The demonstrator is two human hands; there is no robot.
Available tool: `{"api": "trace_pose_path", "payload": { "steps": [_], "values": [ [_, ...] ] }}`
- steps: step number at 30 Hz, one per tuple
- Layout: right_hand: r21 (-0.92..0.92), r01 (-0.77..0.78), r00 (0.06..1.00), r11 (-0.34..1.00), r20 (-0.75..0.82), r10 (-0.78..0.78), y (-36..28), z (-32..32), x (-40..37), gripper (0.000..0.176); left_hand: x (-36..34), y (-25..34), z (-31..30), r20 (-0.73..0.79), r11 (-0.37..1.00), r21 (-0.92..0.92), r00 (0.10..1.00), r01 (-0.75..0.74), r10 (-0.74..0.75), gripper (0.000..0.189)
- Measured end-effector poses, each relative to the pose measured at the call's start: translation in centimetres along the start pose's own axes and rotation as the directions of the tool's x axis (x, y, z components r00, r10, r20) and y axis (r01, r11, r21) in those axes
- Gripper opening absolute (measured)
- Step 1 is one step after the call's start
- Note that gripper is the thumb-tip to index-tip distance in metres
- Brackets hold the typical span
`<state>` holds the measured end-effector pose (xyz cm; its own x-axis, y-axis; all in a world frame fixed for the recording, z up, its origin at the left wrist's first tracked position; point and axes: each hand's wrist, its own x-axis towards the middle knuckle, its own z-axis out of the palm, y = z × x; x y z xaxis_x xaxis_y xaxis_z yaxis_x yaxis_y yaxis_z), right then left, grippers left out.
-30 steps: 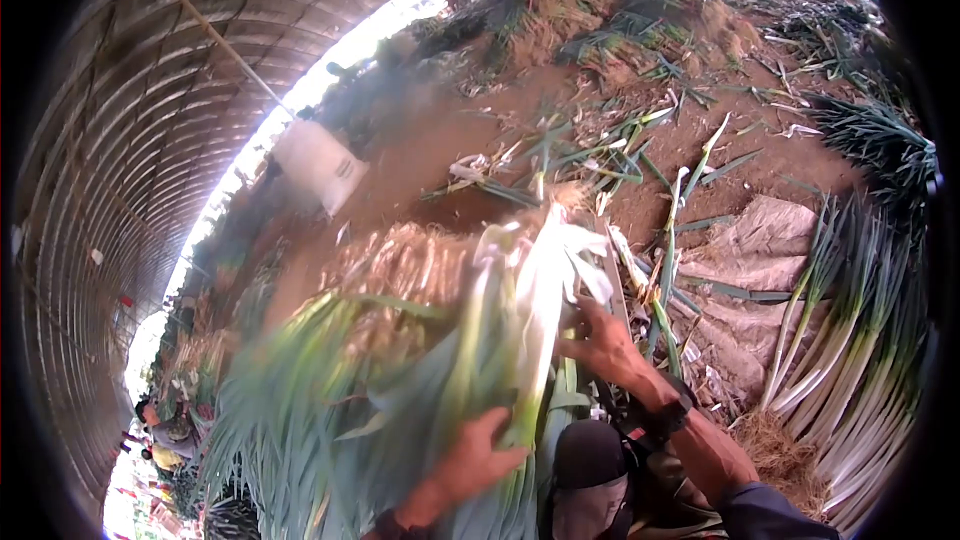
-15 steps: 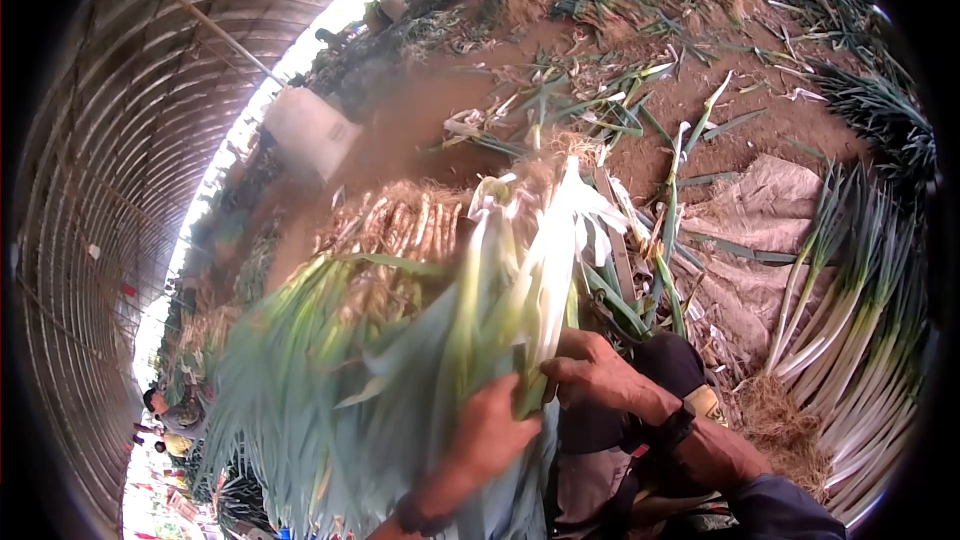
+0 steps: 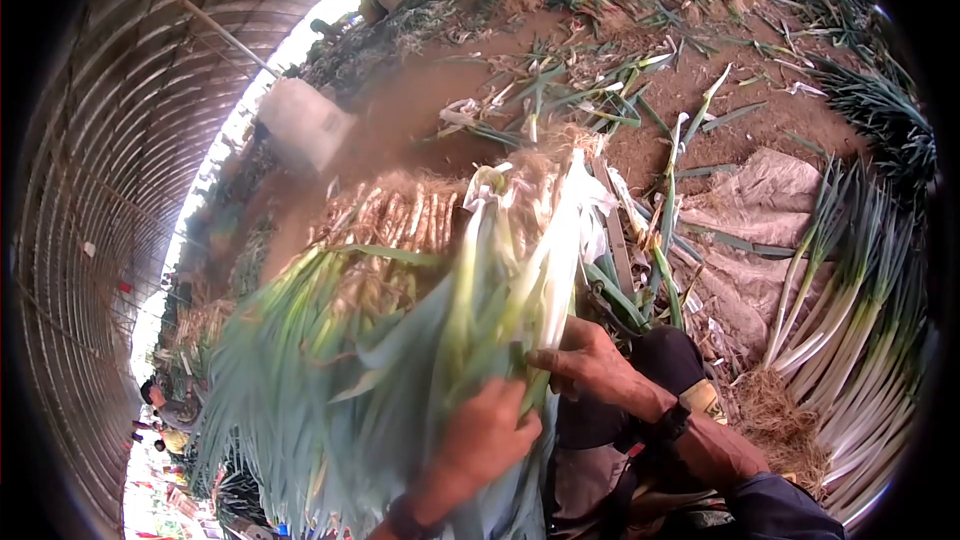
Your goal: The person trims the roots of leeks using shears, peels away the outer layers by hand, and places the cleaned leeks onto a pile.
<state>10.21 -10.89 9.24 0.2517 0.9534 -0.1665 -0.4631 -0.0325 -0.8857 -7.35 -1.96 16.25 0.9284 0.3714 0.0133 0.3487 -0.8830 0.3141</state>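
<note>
A bunch of leeks (image 3: 560, 265) with white stems and roots pointing up lies in front of me. My right hand (image 3: 592, 370) pinches the green part at the bunch's right side. Just left of it, my left hand (image 3: 488, 440) has its fingers curled around the green leaves; what lies inside them is partly hidden. A larger pile of leeks (image 3: 290, 360) spreads to the left, with its brown roots at the top.
Trimmed leeks (image 3: 860, 340) with roots lie on the right beside a crumpled tan sack (image 3: 760, 200). Loose leaves (image 3: 620, 90) litter the soil ahead. A pale container (image 3: 303, 123) stands at upper left. People (image 3: 172, 440) are far off at lower left.
My right hand has shifted slightly up and left along the leaves. My left hand stays almost in place. The view has moved slightly.
</note>
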Motion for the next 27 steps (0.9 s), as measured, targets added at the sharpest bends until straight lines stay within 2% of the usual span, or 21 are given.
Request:
{"api": "trace_pose_path", "payload": {
  "steps": [2, 4, 8, 10, 11, 12, 15, 17, 19, 20, 23, 26, 27],
  "values": [
    [0.043, 0.026, 0.999, 0.999, -0.043, -0.024, 0.9, 0.1, 0.5, 0.037, -0.2, -0.1, 0.4, -0.021, 0.998, 0.061, 0.999, -0.026, 0.027, 0.025],
    [0.079, 0.014, 1.000, 0.997, -0.025, -0.012, 1.0, -0.1, 0.4, 0.036, -0.3, -0.2, -0.4, -0.003, 0.996, 0.019, 0.996, -0.084, 0.084, 0.028],
    [0.100, -0.048, 0.999, 0.994, 0.020, 0.046, 0.0, -0.4, -0.1, 0.034, 0.0, -1.6, -1.1, 0.004, 0.977, -0.179, 0.993, -0.115, 0.118, 0.029],
    [0.204, 0.032, 0.997, 0.978, 0.067, -0.047, 1.3, -0.9, 0.4, 0.034, 0.2, -1.7, -1.8, 0.113, 0.907, -0.398, 0.989, 0.135, -0.097, 0.029],
    [0.257, 0.068, 0.992, 0.964, 0.088, -0.094, 1.8, -1.1, 0.5, 0.034, 0.2, -2.1, -2.0, 0.191, 0.820, -0.507, 0.963, 0.265, -0.192, 0.030],
    [0.256, 0.042, 0.993, 0.966, 0.098, -0.069, 2.0, -1.3, 0.5, 0.034, 0.2, -2.5, -2.1, 0.279, 0.704, -0.595, 0.921, 0.387, -0.271, 0.030],
    [0.200, -0.006, 0.992, 0.980, 0.124, -0.019, 2.1, -1.6, 0.4, 0.035, 0.1, -5.5, -0.4, 0.189, 0.785, -0.501, 0.931, 0.364, -0.312, 0.031],
    [0.097, 0.015, 0.990, 0.995, 0.136, -0.028, 2.2, -1.7, 0.5, 0.035, 0.1, -6.1, 0.4, 0.126, 0.831, -0.457, 0.948, 0.318, -0.293, 0.027],
    [0.028, 0.112, 0.974, 0.993, 0.197, -0.115, 3.2, -2.5, 1.2, 0.033, 0.3, -5.5, 0.7, -0.021, 0.898, -0.379, 0.968, 0.222, -0.248, 0.024],
    [0.007, 0.121, 0.971, 0.993, 0.206, -0.120, 3.5, -2.7, 1.2, 0.033, 0.4, -5.2, 0.7, -0.093, 0.927, -0.331, 0.971, 0.179, -0.220, 0.023],
    [-0.041, 0.075, 0.982, 0.996, 0.179, -0.067, 1.6, -2.1, 0.6, 0.032, 0.4, -5.5, 0.8, -0.198, 0.998, -0.043, 0.980, -0.038, 0.029, 0.020],
    [0.007, -0.051, 0.989, 0.999, 0.137, 0.049, 0.2, -1.8, 0.0, 0.033, 0.5, -4.0, -0.1, -0.080, 0.987, -0.156, 0.996, 0.027, -0.039, 0.018],
    [0.000, -0.037, 0.990, 0.999, 0.135, 0.036, 0.3, -1.7, 0.1, 0.033, 0.5, -4.1, -0.1, -0.030, 0.990, -0.140, 1.000, -0.006, 0.002, 0.021]
  ]
}}
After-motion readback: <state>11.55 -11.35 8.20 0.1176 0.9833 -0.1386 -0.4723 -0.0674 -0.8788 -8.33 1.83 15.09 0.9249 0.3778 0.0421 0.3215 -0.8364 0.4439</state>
